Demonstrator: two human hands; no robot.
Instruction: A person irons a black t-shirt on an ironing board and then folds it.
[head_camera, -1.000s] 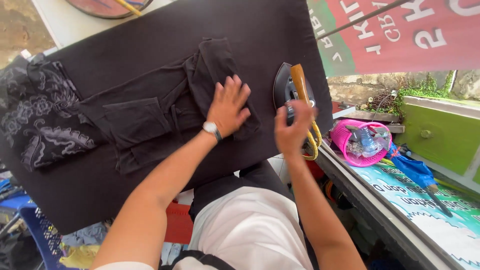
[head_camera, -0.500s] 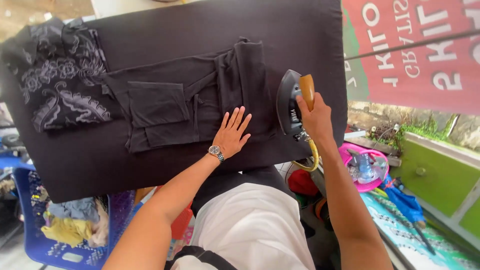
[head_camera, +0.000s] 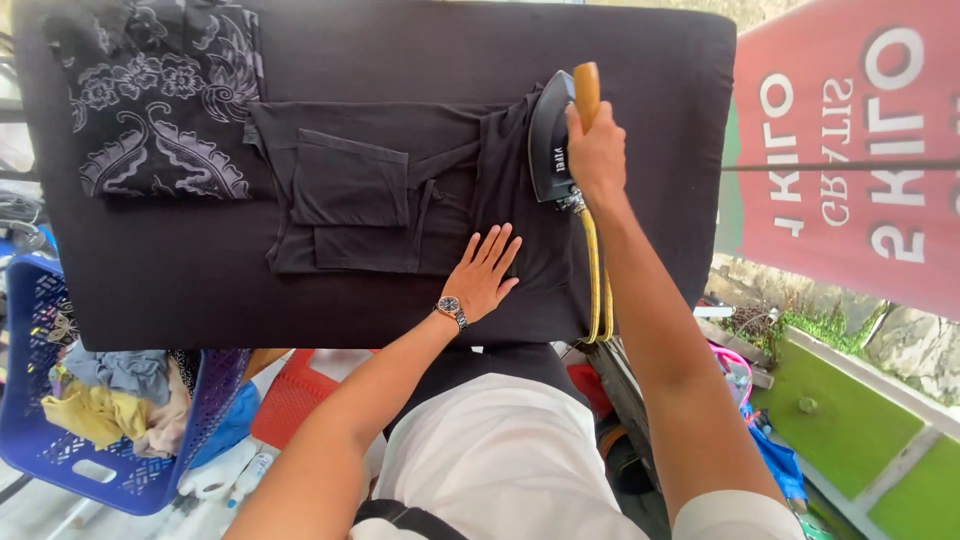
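Note:
A black garment (head_camera: 400, 190) lies spread on a black padded ironing table (head_camera: 180, 290). My left hand (head_camera: 485, 272), with a wristwatch, rests flat with fingers apart on the garment's near right part. My right hand (head_camera: 595, 150) grips the wooden handle of a dark clothes iron (head_camera: 552, 135), which sits on the garment's right edge. A yellow cord (head_camera: 597, 280) hangs from the iron over the table's near edge.
A folded black cloth with a pale floral pattern (head_camera: 160, 100) lies at the table's far left. A blue plastic basket (head_camera: 60, 440) with crumpled clothes stands at lower left beside a red crate (head_camera: 290, 400). A red banner (head_camera: 850, 160) hangs at right.
The view has shifted and come closer. My right hand has pushed the iron onto the garment's right side. My left hand stays flat on the cloth.

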